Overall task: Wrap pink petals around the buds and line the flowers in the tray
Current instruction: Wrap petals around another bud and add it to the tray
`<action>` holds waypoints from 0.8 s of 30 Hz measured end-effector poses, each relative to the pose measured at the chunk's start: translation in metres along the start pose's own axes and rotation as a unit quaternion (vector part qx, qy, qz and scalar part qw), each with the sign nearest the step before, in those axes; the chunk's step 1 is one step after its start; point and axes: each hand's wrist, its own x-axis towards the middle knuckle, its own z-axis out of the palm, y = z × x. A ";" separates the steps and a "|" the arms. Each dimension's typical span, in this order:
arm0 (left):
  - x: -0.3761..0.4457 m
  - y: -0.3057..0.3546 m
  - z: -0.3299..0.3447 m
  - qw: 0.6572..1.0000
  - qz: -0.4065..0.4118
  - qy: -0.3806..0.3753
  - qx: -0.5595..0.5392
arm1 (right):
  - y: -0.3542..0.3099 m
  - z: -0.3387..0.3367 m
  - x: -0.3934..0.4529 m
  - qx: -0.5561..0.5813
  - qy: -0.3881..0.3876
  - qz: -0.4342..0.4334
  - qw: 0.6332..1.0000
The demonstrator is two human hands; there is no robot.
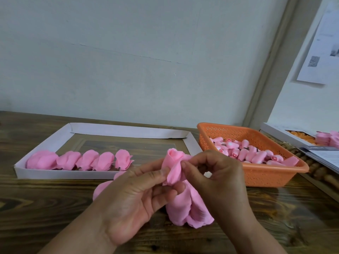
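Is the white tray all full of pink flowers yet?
Not full. The white tray holds one row of five flowers along its near edge; the rest shows bare bottom.

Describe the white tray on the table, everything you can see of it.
The white tray is a shallow rectangular box of what looks like thin card, with low folded walls and a dark bottom. It lies flat on the wooden table, left of the orange basket. Five finished pink flowers lie in a row along its near wall, starting from the left corner; the rest of its floor shows bare. Neither hand touches it.
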 end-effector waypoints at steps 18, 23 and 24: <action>0.005 -0.008 0.003 0.994 0.051 0.057 0.077 | -0.028 -0.001 -0.002 0.127 -0.024 0.136 0.982; 0.002 -0.008 0.004 0.993 0.042 0.078 0.073 | -0.027 -0.018 0.010 0.024 -0.182 0.060 0.981; 0.002 -0.009 0.004 0.993 0.035 0.082 0.073 | -0.026 -0.021 0.013 -0.020 -0.212 0.035 0.976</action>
